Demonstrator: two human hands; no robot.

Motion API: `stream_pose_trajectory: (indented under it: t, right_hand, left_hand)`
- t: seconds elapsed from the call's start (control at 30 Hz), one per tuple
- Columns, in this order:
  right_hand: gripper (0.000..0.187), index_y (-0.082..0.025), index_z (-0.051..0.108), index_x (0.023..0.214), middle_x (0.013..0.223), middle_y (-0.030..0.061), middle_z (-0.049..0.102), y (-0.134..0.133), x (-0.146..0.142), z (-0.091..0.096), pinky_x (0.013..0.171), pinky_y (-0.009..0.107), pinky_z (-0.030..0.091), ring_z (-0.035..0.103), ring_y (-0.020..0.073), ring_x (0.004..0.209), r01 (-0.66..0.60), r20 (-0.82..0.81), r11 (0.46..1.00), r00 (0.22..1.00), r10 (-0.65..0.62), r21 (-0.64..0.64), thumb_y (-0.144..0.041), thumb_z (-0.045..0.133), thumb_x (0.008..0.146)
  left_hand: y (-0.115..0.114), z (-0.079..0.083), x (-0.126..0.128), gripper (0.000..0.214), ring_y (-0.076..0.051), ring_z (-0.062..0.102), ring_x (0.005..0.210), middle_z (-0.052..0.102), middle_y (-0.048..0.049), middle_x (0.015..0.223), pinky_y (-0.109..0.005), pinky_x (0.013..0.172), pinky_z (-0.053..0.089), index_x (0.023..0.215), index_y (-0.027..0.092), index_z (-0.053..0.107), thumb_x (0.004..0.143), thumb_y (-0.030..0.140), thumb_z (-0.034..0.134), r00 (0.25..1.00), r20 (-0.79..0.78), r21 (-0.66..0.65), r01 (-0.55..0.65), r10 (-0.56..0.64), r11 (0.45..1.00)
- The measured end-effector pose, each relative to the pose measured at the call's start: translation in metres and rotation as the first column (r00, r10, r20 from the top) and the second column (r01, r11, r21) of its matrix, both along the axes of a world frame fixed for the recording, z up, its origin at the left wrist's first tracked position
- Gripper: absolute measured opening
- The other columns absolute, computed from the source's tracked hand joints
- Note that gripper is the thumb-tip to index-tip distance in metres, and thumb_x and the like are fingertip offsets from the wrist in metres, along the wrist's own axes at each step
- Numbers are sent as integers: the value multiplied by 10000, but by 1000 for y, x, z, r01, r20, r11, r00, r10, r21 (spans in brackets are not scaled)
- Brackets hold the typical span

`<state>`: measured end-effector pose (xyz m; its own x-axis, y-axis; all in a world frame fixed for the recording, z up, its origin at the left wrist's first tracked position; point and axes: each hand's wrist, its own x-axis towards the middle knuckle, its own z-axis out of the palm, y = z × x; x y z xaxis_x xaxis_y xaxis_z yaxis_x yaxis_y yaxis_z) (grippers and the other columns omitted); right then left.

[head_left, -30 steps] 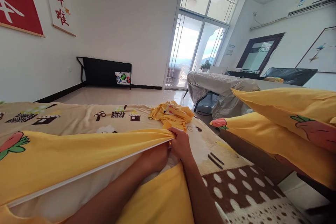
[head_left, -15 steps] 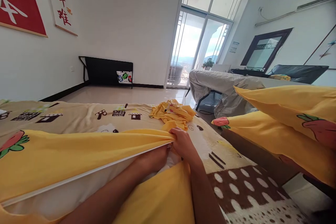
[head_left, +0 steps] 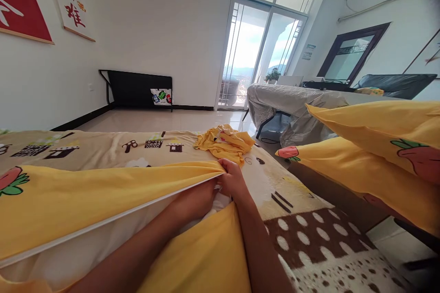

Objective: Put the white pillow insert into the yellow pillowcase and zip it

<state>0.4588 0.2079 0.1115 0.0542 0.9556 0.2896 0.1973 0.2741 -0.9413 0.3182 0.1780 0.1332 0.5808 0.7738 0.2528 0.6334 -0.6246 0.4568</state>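
A yellow cover (head_left: 103,197) with a white edging strip and a carrot print lies across the bed in front of me, its long side gaping. White inner fabric (head_left: 79,252) shows in the gap. My right hand (head_left: 233,178) is closed on the gathered end of the cover's edge, pulling it into tight folds. Inside the opening, close under the right hand, is my left hand (head_left: 197,201); its fingers are hidden by the cover and the right hand. The cover's lower yellow side (head_left: 202,256) stretches between my forearms.
Crumpled yellow cloth (head_left: 225,144) lies on the patterned blanket (head_left: 275,197) just beyond my hands. Yellow carrot-print pillows (head_left: 343,165) are stacked at the right. Farther back stand a table under plastic sheeting (head_left: 275,94) and a black folded frame (head_left: 137,91) by the wall.
The view has tipped slightly downward. My hands sit a little farther left in the picture, with the right hand's grip on the cover unchanged.
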Motion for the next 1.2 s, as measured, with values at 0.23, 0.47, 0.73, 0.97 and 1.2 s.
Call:
stream_pose_trajectory:
  t: [0.23, 0.47, 0.73, 0.97, 1.2]
  right_hand:
    - [217, -191, 549, 717, 682, -19, 611, 0, 2, -2, 578, 222, 405, 533, 144, 671, 39, 89, 995, 995, -47, 90, -190, 440, 530]
    - [240, -188, 535, 720, 666, -30, 579, -8, 1, 5, 545, 202, 369, 505, 124, 639, -56, -20, 994, 998, 58, 99, -173, 425, 507]
    - [220, -187, 556, 693, 642, -27, 615, -10, -2, 12, 553, 208, 426, 551, 129, 623, -114, -213, 993, 970, 115, 18, -170, 511, 478]
    - [220, -184, 564, 727, 657, -19, 631, -6, 3, 4, 581, 231, 454, 582, 142, 635, -162, -176, 986, 970, 168, 47, -179, 523, 511]
    - [175, -181, 572, 737, 694, -4, 638, -5, 3, 1, 591, 233, 450, 580, 148, 668, -58, -6, 993, 998, 58, 103, -216, 515, 576]
  left_hand:
    - [-7, 1, -1, 448, -263, 361, 1360, 449, -101, 1434, -472, 1165, 246, 1334, 174, 475, 895, 222, 402, 995, -93, 68, 28, -21, 997]
    - [-16, -7, -10, 466, -229, 425, 1313, 495, -87, 1382, -381, 1137, 338, 1283, 176, 507, 833, 85, 427, 980, -147, 264, 168, -132, 950]
    - [-17, -7, -9, 365, -264, 429, 1299, 441, -65, 1434, -467, 1155, 270, 1239, 252, 558, 883, 281, 482, 991, -107, 231, 107, -84, 967]
    - [-11, -15, -5, 368, -280, 419, 1300, 445, -66, 1432, -469, 1120, 314, 1234, 252, 568, 883, 270, 456, 986, -162, 189, 58, -27, 980]
    - [-15, -13, -3, 328, -282, 446, 1277, 508, -90, 1372, -461, 1121, 317, 1136, 205, 615, 854, 173, 449, 974, -225, 247, 29, 28, 968]
